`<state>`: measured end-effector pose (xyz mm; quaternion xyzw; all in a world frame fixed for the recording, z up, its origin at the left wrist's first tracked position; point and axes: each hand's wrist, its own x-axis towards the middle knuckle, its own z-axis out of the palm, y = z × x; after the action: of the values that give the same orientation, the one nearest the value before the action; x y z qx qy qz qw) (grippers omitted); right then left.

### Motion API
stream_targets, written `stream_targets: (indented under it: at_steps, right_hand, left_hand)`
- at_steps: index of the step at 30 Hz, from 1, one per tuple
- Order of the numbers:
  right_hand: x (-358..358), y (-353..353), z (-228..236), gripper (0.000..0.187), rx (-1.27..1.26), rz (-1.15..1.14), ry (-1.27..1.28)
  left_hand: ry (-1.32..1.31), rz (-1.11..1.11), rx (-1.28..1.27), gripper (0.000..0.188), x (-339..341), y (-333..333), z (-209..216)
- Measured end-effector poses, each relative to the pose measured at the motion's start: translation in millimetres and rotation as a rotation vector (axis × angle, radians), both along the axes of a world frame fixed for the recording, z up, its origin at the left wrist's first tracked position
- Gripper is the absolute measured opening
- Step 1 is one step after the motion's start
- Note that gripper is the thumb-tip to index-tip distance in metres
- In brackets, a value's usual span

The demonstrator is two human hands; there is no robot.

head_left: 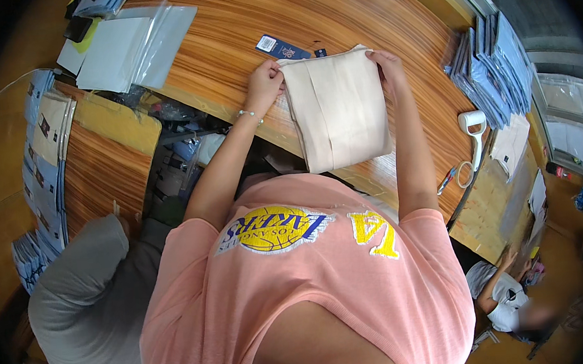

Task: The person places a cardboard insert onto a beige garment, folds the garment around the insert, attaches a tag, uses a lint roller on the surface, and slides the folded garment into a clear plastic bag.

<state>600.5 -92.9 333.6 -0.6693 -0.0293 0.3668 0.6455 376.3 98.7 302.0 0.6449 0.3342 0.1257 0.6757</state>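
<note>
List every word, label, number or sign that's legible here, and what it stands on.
Pink T-shirt: clear lettering with a yellow basketball emblem and large yellow characters; wording not copied.
Dark blue tag: white label and pale print, too small to read.
Stack of packs at left: small dark labels, unreadable.
Folded beige fabric: no print visible.

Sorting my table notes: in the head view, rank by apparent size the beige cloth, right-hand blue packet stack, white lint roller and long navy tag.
1. Beige cloth
2. Blue packet stack
3. White lint roller and long navy tag: too alike to rank.
</note>
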Motion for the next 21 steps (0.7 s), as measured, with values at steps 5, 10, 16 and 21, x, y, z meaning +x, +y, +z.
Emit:
stream_targets:
  at_steps: [5, 10, 16, 21]
  right_hand:
    - [-13.5, 3.0, -5.8, 0.013, 0.086, -0.120, 0.084]
    - [-13.1, 1.1, -9.3, 0.021, 0.120, -0.117, 0.058]
    - [-10.8, -0.8, -5.3, 0.030, 0.084, -0.025, 0.042]
    - [-2.0, -1.4, 1.5, 0.034, 0.011, 0.020, 0.109]
  left_hand:
    - [-0.002, 0.030, 0.036, 0.007, -1.7, 0.4, 4.6]
    - [-0.010, -0.004, 0.031, 0.008, 0.3, 2.3, 7.1]
    - [0.012, -0.030, -0.056, 0.009, 5.3, 9.1, -0.8]
    - [0.057, -0.064, -0.099, 0.013, 5.6, 11.1, 9.1]
